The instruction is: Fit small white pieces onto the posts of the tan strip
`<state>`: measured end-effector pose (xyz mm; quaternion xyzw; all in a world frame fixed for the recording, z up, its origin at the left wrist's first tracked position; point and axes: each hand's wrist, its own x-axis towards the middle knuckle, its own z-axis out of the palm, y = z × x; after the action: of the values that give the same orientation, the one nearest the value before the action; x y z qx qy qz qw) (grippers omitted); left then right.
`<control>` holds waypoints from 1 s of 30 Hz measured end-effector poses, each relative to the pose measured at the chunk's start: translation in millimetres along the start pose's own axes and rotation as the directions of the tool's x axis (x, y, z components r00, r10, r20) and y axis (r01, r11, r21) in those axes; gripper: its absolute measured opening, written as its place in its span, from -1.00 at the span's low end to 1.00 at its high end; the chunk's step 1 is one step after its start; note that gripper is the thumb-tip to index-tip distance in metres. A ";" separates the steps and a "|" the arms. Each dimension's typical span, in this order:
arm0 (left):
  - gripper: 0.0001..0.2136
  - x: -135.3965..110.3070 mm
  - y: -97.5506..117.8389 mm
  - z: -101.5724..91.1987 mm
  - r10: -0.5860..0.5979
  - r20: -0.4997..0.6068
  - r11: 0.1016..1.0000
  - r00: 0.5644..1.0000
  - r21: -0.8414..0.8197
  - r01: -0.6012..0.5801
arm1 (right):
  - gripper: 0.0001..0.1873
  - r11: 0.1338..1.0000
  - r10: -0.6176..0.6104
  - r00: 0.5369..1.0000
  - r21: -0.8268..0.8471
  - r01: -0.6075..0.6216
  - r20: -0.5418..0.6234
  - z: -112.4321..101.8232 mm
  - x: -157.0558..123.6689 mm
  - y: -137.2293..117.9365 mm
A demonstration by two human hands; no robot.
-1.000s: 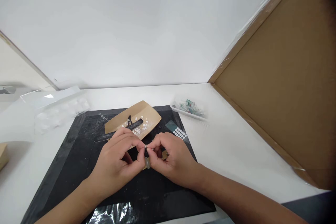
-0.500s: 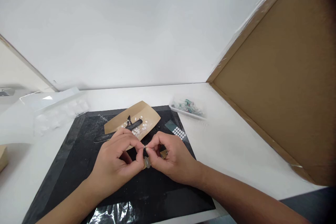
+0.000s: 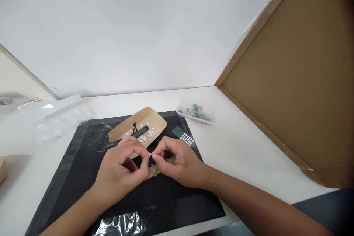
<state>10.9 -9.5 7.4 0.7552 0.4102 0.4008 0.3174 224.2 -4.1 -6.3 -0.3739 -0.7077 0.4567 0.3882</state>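
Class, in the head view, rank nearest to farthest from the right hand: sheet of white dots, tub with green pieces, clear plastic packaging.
From the right hand:
1. Sheet of white dots, just beyond it.
2. Tub with green pieces, farther back.
3. Clear plastic packaging, far left.

Bright glare on black mat (image 3: pixel 157 201)

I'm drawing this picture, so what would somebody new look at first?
Probably the left hand and right hand, pinching a tiny dark thing over the black mat. Just beyond the hands sits a tan tray scattered with white bits. A big brown cardboard panel leans large at the picture's right.
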 end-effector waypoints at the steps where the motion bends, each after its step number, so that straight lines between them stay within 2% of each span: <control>1: -0.88 -0.1 -0.4 0.3 -0.007 -0.002 1.000 1.000 -0.010 0.007 | -0.89 1.000 0.009 1.000 0.012 -0.009 0.005 -0.3 0.0 -0.1; 15: -0.92 -0.1 2.3 1.0 -0.008 -0.021 0.993 1.000 -0.120 0.006 | -0.75 0.975 0.049 0.995 0.213 -0.067 0.087 -4.3 2.1 4.0; 21: -0.92 0.2 2.8 -2.2 0.014 -0.003 0.990 1.000 -0.140 -0.014 | -0.75 0.970 0.024 0.991 0.235 -0.054 0.129 -7.6 3.8 -0.1; 30: -0.92 0.6 -3.2 -4.4 -0.058 0.025 0.980 0.998 -0.191 0.062 | -0.74 0.968 0.065 0.986 0.232 -0.100 0.152 -10.3 5.7 1.3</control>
<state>6.1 -6.8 7.1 0.7122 0.3893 0.4214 0.4045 231.1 5.0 -3.4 -0.3200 -0.6575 0.5798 0.3594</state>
